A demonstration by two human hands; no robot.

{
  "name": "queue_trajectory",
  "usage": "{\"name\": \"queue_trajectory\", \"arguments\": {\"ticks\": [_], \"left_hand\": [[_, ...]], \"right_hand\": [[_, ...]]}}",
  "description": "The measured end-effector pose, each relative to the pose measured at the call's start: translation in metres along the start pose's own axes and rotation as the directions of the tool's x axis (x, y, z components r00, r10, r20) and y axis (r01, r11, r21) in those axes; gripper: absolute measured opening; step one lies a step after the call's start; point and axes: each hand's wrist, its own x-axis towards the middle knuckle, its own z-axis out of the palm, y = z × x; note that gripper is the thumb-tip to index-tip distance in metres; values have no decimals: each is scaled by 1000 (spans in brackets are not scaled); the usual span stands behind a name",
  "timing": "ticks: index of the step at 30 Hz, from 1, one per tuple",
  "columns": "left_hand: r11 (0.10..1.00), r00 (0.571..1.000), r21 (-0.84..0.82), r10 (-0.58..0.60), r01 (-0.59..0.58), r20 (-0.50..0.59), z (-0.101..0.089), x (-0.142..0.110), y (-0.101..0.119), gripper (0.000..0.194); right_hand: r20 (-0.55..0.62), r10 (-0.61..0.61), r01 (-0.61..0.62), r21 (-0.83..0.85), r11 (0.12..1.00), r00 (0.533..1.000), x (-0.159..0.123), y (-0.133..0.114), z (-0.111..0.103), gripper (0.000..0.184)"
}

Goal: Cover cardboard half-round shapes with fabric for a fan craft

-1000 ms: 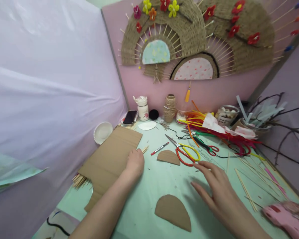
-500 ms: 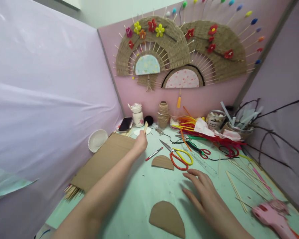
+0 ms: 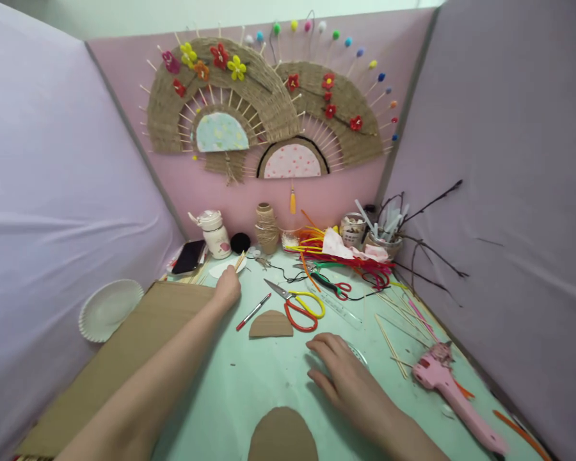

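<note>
In the head view my left hand (image 3: 228, 286) is closed around a small bunch of thin wooden sticks (image 3: 240, 260), whose tips poke up beyond the fingers. It is near the back of the table, by a white paper shape (image 3: 218, 269). My right hand (image 3: 338, 371) is over the table with nothing in it, fingers apart. A round, pale-edged object (image 3: 359, 354) is partly hidden behind it. Beyond that hand lie scissors (image 3: 300, 311) with red and yellow handles, a half-round cardboard piece (image 3: 271, 324) and a pen (image 3: 253, 312). Another rounded cardboard piece (image 3: 283, 438) lies at the near edge of view.
A large cardboard sheet (image 3: 125, 358) and a white ribbed plate (image 3: 110, 310) are at left. A pink glue gun (image 3: 456, 397) and loose sticks lie right. A white bottle (image 3: 215, 235), twine spool (image 3: 267, 229) and branches line the back. Woven fans (image 3: 273, 80) hang on the pink panel.
The view has turned to the right, so the whole scene appears further left. My left hand still grips the sticks, and my right hand remains open over the table.
</note>
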Motion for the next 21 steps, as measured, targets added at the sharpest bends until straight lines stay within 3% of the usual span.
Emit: {"name": "queue_trajectory", "arguments": {"ticks": [6, 10, 12, 14, 17, 19, 21], "left_hand": [[984, 997, 165, 76, -72, -14, -5, -2, 23, 36], [944, 962, 186, 271, -272, 30, -9, -4, 72, 36], [886, 897, 143, 435, -442, 77, -9, -5, 116, 32], [793, 794, 66, 596, -605, 119, -6, -8, 164, 21], [657, 649, -29, 750, -753, 130, 4, -14, 225, 25], [607, 597, -61, 793, -793, 123, 12, -17, 251, 30], [588, 579, -79, 807, -805, 114, 21, -18, 266, 33]], "right_hand": [[38, 42, -43, 10, 999, 998, 0, 1, -5, 31], [29, 57, -58, 22, 998, 998, 1, 0, -8, 31], [37, 57, -58, 17, 998, 998, 2, 0, -7, 32], [54, 58, -58, 2, 998, 997, 3, 1, -5, 30], [71, 53, -51, -22, 998, 996, 5, 3, -4, 27], [69, 43, -40, -36, 999, 997, 5, 4, -3, 24], [62, 33, -30, -44, 999, 998, 5, 5, -3, 22]]}}
